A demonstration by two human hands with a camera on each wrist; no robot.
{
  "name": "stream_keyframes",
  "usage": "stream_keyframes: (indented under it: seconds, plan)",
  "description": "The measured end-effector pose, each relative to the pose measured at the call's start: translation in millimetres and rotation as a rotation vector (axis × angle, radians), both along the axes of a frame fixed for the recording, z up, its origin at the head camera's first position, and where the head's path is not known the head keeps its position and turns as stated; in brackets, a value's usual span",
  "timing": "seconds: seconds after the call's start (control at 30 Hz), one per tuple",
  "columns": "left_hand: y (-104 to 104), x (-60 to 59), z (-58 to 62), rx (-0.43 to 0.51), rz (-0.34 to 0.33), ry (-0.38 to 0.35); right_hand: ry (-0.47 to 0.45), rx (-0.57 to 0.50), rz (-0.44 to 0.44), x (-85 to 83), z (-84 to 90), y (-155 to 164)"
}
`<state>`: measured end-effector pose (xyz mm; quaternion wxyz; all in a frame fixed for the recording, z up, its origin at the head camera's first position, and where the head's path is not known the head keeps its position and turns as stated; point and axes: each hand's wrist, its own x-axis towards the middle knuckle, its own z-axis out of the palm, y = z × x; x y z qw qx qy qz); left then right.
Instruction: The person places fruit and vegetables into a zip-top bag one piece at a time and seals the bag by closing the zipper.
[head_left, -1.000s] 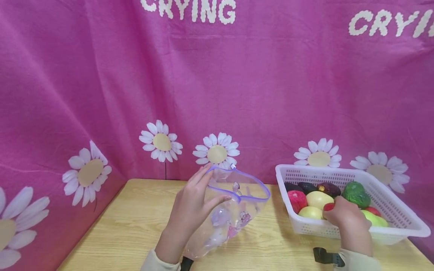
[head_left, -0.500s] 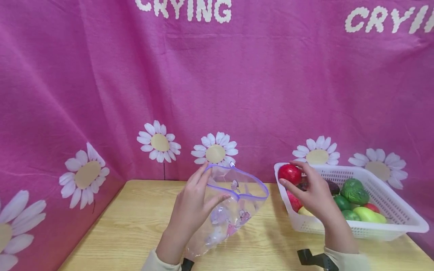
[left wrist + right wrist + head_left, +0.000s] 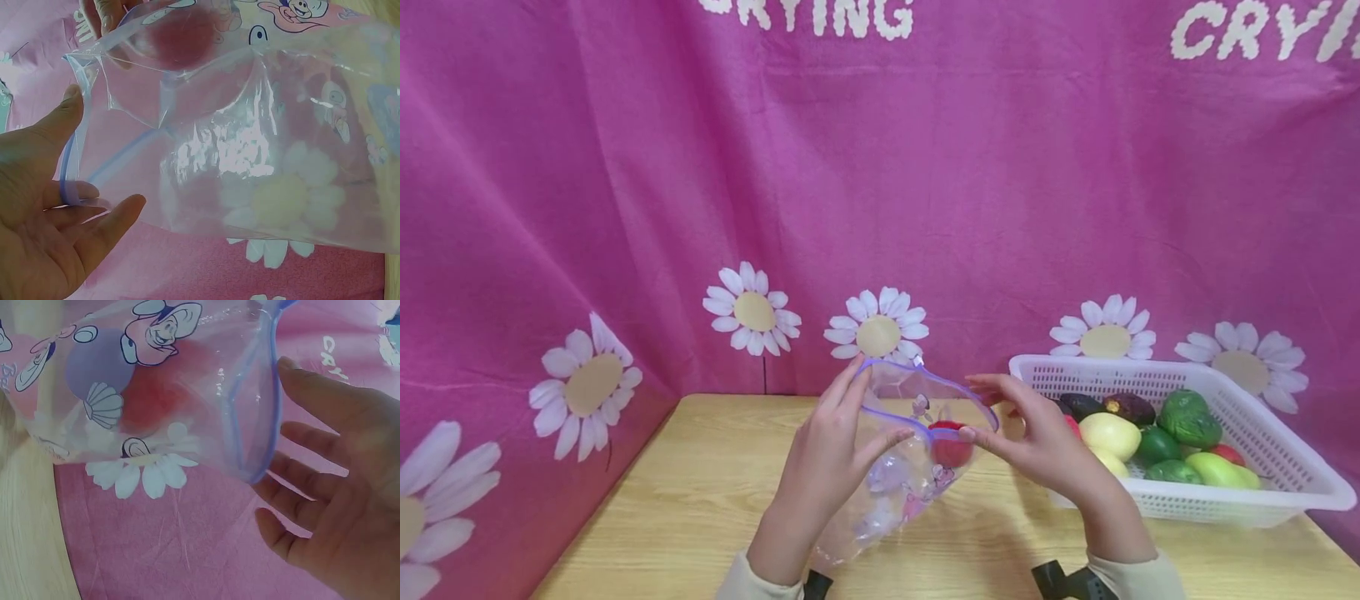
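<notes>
Head view: the left hand [image 3: 827, 454] holds the rim of a clear zip bag [image 3: 910, 454] printed with cartoons, thumb and fingers pinching the purple zip edge so the mouth stays open above the worktop [image 3: 700, 500]. The right hand [image 3: 1037, 442], fingers spread and holding nothing, sits at the mouth; a red fruit [image 3: 951, 446] lies just inside. Judged from this, one fruit is bagged, and the others remain in the white basket [image 3: 1285, 483] to the right. A pink daisy-print cloth [image 3: 925, 192] backs the wooden worktop.

Left wrist view: the left hand [image 3: 50, 231] pinches the zip edge; the red fruit [image 3: 181, 40] shows through the bag [image 3: 262, 137].

Right wrist view: the right hand [image 3: 344, 506] is spread beside the bag's rim [image 3: 250, 412], apart from it.
</notes>
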<state>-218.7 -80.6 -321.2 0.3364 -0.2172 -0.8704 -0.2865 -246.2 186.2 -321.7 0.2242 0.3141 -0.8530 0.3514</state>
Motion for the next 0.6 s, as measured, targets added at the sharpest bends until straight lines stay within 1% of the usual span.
stream_keyframes:
  seconds: [0.1,0.17,0.3,0.4,0.5,0.6]
  plan:
    - [0.0,-0.9,1.6,-0.001,-0.005,-0.003,0.012,0.031,0.009,0.8,-0.1,2.1]
    - [-0.1,-0.8,3.1,-0.002,-0.004,-0.012,-0.02,0.055,0.022,2.1,0.3,2.5]
    - [-1.3,-0.1,5.2,-0.016,0.003,-0.033,-0.175,0.105,0.048,5.9,2.0,1.7]
    - [-3.1,0.6,5.6,-0.022,0.003,-0.05,-0.247,0.112,0.055,7.6,2.8,-0.2]
    - [-5.5,1.2,5.2,-0.015,-0.024,-0.076,-0.249,0.097,0.054,7.8,1.9,-2.8]
    - [-8.9,1.1,5.0,0.006,-0.093,-0.088,-0.233,0.086,0.026,7.1,-0.2,-5.8]
